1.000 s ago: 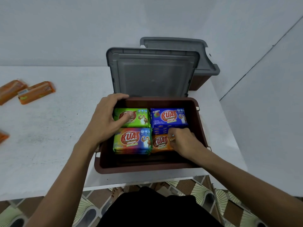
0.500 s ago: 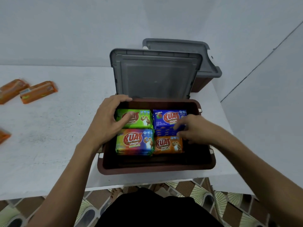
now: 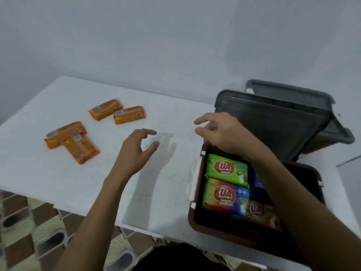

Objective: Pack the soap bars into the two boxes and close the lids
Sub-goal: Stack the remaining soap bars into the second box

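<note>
White table (image 3: 48,173), plain wall behind. Four orange soap bars (image 3: 81,148) lie loose on its left side, well apart from the brown box (image 3: 192,218), where the KUAT packs (image 3: 226,169) sit in a tidy block under the raised lid (image 3: 273,124). Both hands just came out of that box. The left hand (image 3: 134,151) and right hand (image 3: 220,132) now hover empty, fingers loosely spread, so I'd guess the orange ones are next.
</note>
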A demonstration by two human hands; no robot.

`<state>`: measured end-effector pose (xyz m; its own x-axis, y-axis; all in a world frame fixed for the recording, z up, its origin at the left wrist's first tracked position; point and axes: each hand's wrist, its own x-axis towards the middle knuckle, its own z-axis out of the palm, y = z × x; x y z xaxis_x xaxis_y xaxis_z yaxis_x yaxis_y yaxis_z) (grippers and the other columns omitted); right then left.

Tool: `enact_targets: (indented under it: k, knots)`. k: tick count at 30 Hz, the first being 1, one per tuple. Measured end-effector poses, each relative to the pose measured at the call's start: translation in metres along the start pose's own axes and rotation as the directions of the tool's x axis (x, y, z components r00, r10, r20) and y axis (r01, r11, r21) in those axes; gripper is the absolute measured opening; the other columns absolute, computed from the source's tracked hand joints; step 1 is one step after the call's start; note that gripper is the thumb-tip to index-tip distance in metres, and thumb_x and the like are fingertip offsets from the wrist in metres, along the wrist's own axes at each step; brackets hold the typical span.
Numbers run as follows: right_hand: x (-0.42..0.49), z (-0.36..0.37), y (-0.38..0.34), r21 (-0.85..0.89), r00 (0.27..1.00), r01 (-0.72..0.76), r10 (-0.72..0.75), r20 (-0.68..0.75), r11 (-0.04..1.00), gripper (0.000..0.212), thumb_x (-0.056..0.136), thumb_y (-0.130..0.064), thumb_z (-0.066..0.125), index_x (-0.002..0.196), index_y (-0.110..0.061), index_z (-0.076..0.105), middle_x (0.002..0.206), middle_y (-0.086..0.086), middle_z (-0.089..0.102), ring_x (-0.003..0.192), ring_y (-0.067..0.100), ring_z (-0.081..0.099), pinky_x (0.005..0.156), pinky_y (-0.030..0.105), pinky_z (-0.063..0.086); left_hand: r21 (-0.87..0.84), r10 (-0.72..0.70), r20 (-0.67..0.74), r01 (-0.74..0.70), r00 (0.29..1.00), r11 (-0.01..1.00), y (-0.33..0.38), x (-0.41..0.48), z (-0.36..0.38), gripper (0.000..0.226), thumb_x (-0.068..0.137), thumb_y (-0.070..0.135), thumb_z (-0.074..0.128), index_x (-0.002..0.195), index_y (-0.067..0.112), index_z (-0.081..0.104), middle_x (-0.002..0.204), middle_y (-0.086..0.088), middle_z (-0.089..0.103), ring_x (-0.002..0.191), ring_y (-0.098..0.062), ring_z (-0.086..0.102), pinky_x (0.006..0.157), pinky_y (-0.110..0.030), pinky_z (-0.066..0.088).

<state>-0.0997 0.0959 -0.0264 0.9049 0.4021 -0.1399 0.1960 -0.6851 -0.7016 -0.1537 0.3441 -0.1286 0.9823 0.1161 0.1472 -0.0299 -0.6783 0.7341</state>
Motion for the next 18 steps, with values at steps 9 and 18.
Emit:
enact_targets:
  k: [9, 18]
  knots:
    - [0.141, 0.101, -0.060, -0.173, 0.984, 0.155, -0.138, 0.108, 0.973, 0.031, 0.094, -0.030, 0.057, 0.122, -0.021, 0.062, 0.120, 0.003, 0.062, 0.102, 0.019, 0.061, 0.083, 0.030, 0.049, 0.159, -0.408, -0.248, 0.453, 0.878, 0.877, -0.099, 0.012, -0.069, 0.049, 0.087, 0.047, 0.062, 0.129, 0.024, 0.052, 0.136, -0.010, 0.050, 0.123, -0.028, 0.048, 0.099, -0.047, 0.042]
    - [0.239, 0.193, -0.078, -0.479, 0.935, 0.281, -0.124, 0.333, 0.831, 0.057, 0.087, -0.018, 0.052, 0.142, -0.012, 0.036, 0.139, 0.012, 0.047, 0.123, 0.032, 0.048, 0.098, 0.042, 0.044, 0.317, -0.636, -0.278, 0.693, 0.720, 0.647, -0.131, 0.023, -0.071, 0.070, 0.085, 0.063, 0.055, 0.144, 0.032, 0.034, 0.150, -0.016, 0.014, 0.129, -0.043, 0.026, 0.104, -0.054, 0.030]
